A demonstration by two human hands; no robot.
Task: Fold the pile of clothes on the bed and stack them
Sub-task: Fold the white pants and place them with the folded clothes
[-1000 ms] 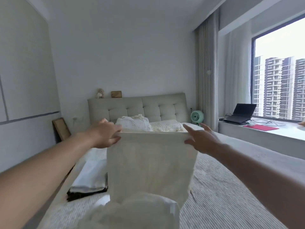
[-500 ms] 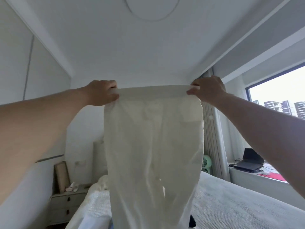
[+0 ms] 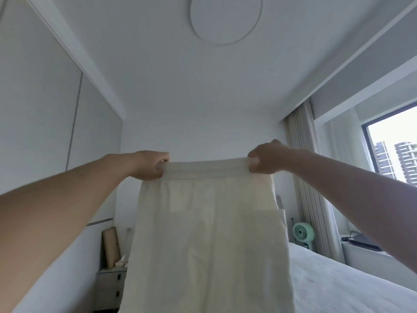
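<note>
A cream pair of trousers (image 3: 209, 240) hangs full length in front of me, held up by its waistband at arm's length. My left hand (image 3: 150, 164) grips the waistband's left end and my right hand (image 3: 265, 159) grips its right end, so the band is stretched flat between them. The cloth falls straight down and runs off the bottom of the view. It hides the headboard and most of the bed (image 3: 338, 281). The pile and the folded stack are out of sight.
A bedside cabinet (image 3: 110, 288) with a leaning wooden frame (image 3: 110, 247) stands at the lower left. A mint green fan (image 3: 302, 233) and curtains (image 3: 309, 177) are at the right, with a laptop (image 3: 363, 242) on the window ledge.
Both hands lifted the trousers from bed level to high in the air, and my view tilted up to the ceiling. In the last half second the hands came slightly lower in view.
</note>
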